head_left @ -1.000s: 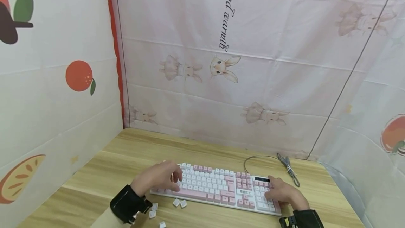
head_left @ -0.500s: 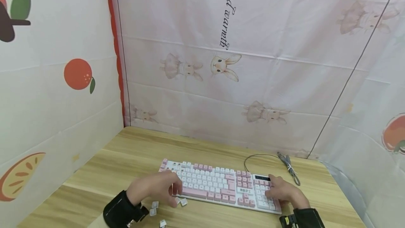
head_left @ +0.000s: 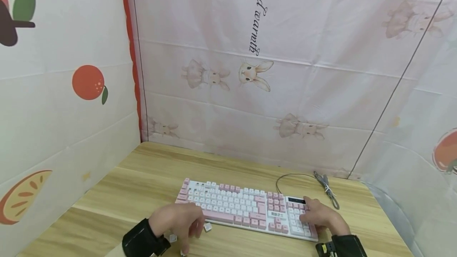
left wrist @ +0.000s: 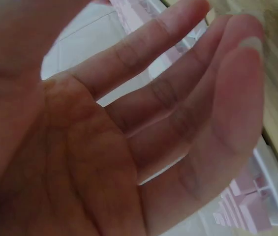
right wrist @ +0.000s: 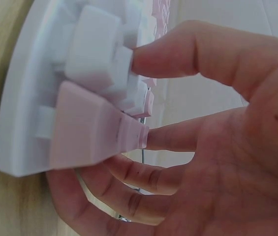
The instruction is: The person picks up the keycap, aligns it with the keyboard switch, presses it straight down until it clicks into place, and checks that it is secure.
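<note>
A white and pink keyboard (head_left: 219, 216) lies on the wooden table; near its upper left corner bare white base shows between the keys. My right hand (head_left: 321, 215) grips its right end, thumb on the white number keys (right wrist: 92, 46) and fingers curled round the side edge. My left hand (head_left: 178, 219) is in front of the keyboard's left part, fingers reaching down, one fingertip right at a loose white keycap (head_left: 183, 253). In the left wrist view its fingers (left wrist: 163, 93) are loosely bent with nothing between them. Another keycap (head_left: 208, 227) lies beside that hand.
One more loose keycap (head_left: 173, 238) lies by the left wrist. A bundled grey cable (head_left: 325, 187) runs from the keyboard's back to the table's back right. Printed curtains (head_left: 228, 110) hang behind and at both sides of the table (head_left: 118, 193).
My left hand has moved from over the keyboard's left keys down toward the front of the table, uncovering the upper left keys and covering some loose keycaps. The right hand stays in place.
</note>
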`<act>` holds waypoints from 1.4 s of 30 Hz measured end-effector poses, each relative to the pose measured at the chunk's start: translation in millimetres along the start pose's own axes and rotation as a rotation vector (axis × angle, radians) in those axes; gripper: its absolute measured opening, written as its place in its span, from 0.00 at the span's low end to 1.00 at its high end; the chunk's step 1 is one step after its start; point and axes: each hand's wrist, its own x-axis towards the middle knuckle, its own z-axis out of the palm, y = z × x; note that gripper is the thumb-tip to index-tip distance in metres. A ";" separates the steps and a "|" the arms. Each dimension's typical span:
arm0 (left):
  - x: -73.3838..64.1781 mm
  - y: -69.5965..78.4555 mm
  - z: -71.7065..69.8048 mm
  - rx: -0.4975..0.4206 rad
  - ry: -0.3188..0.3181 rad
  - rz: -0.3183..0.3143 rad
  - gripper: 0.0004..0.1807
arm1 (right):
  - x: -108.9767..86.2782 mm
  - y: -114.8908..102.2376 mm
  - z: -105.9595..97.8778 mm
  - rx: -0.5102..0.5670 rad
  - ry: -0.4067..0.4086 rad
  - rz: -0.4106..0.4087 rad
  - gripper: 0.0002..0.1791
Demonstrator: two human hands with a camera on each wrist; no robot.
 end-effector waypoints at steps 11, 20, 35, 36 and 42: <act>0.6 -4.3 1.8 -0.026 0.028 -0.022 0.15 | -1.2 -2.4 -0.4 0.008 0.003 0.005 0.48; 3.6 -5.9 4.9 -0.083 0.032 0.009 0.11 | -2.0 -1.9 0.2 0.024 -0.001 0.002 0.49; 1.5 -6.2 2.0 -0.094 0.129 0.126 0.12 | -1.1 -0.2 0.3 0.021 0.002 -0.001 0.49; 1.6 -6.1 2.2 -0.094 0.134 0.129 0.13 | -1.1 -0.1 0.4 0.021 0.001 -0.002 0.49; 3.0 -6.8 2.0 -0.077 0.157 0.165 0.13 | -0.7 -0.4 0.7 0.026 0.000 0.004 0.49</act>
